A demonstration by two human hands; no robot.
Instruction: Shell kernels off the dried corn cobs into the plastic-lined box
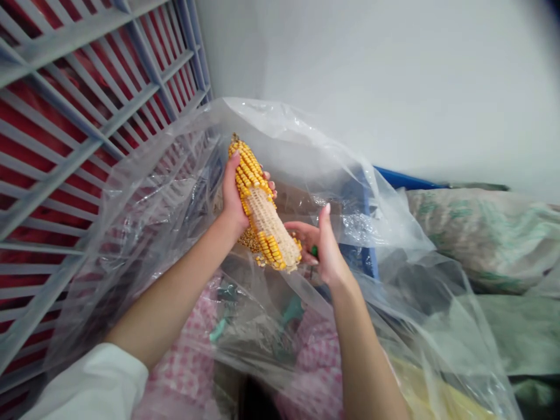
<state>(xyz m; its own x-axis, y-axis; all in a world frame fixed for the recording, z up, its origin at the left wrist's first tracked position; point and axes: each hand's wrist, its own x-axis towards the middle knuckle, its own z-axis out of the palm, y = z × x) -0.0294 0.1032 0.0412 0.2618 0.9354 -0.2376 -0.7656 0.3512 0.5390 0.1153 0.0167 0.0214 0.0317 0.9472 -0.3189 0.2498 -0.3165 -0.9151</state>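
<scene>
My left hand [234,195] grips a dried corn cob [262,207] by its upper half, fingers wrapped round it. The cob is partly stripped, with yellow kernels at the top and along one side and a bare pale core in the middle. My right hand [321,245] is just right of the cob's lower end, thumb raised and fingers curled under it. A small green thing shows between those fingers. Both hands hover over a clear plastic bag [175,192] that holds loose kernels [249,238].
A grey slatted crate wall [83,116] with red behind it fills the left. A blue bin edge [402,178] and woven sacks [481,233] lie to the right. A pink checked cloth [306,361] lies below the plastic. A pale wall is behind.
</scene>
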